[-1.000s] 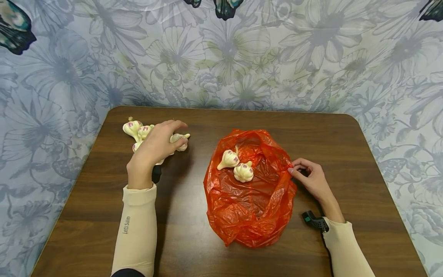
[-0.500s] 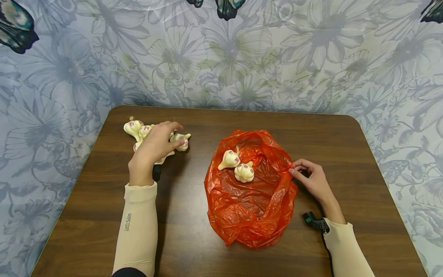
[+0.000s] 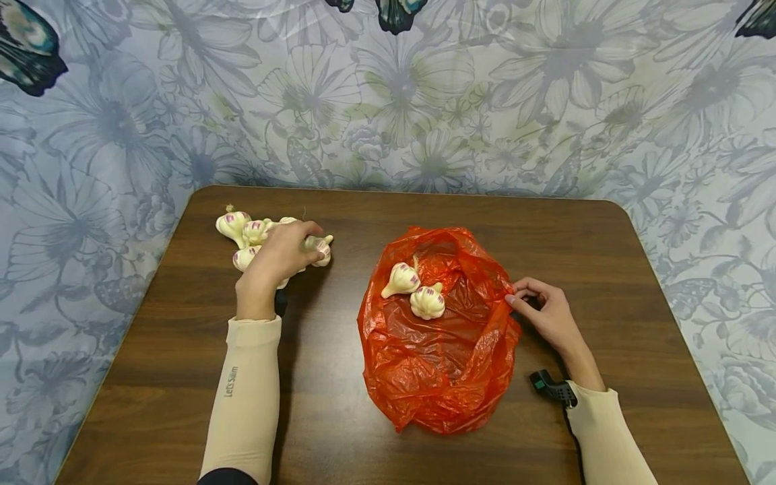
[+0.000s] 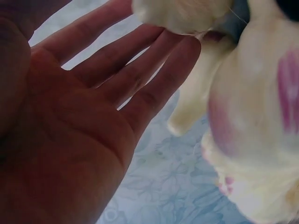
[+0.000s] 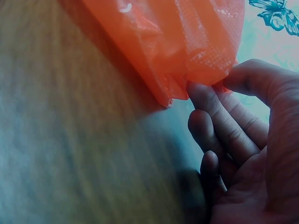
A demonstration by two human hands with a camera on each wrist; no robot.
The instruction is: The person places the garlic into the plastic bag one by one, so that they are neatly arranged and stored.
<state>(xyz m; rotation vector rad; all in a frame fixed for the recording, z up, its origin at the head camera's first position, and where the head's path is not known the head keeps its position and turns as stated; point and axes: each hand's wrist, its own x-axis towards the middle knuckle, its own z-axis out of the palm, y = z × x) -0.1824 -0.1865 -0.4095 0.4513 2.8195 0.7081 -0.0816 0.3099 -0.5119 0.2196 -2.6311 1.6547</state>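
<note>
In the head view, my left hand (image 3: 280, 252) is at the pile at the table's far left, its fingers and thumb around a garlic bulb (image 3: 323, 249) at the pile's right end. The left wrist view has that bulb (image 4: 180, 14) against the fingertips, partly cut off by the frame, and a large purple-streaked garlic bulb (image 4: 257, 88) beside the hand. My right hand (image 3: 543, 313) pinches the right rim of an open red plastic bag (image 3: 439, 367) between thumb and fingers. Two garlic bulbs (image 3: 427, 302) lie in the bag.
Several more garlic bulbs (image 3: 232, 225) lie left of and partly under my left hand. Brown wooden table (image 3: 339, 417) runs under everything, its far edge meeting a flowered backdrop (image 3: 424, 101). A wrist camera (image 3: 552, 387) sits by the right sleeve.
My left hand has shifted slightly right and its fingers have drawn in around the garlic bulb, uncovering more of the pile. The right hand and the bag stay as they were.
</note>
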